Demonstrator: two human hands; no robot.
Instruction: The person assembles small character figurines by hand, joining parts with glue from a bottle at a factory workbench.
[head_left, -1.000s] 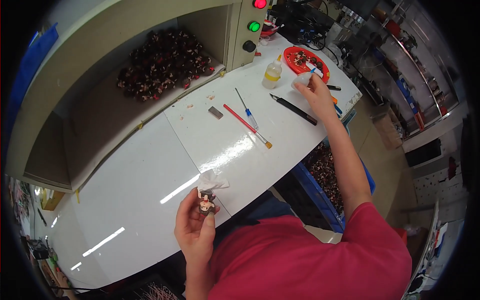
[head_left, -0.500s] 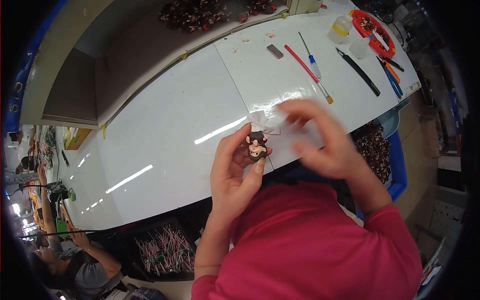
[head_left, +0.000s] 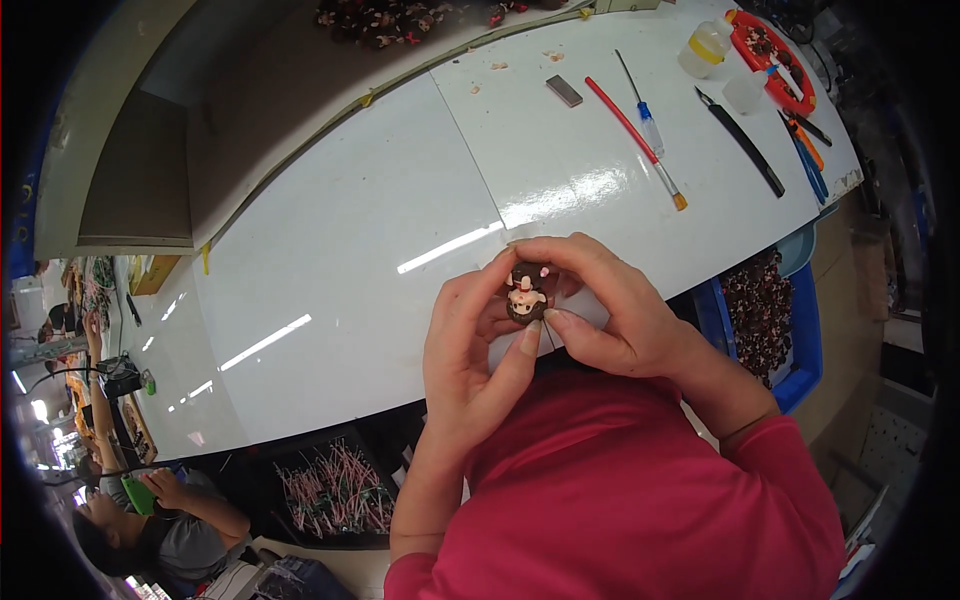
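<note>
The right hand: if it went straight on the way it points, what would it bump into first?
The right hand would most likely meet the small brown-haired figurine, which its thumb seems to touch, and almost at once the left hand holding it. Exact depth between the fingertips is unclear.

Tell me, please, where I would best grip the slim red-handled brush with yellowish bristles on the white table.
Probably mid-handle on the slim red-handled brush, coming from its left: the blue-and-clear-handled screwdriver lies close on its right, and the yellowish bristles sit at the near end.
</note>
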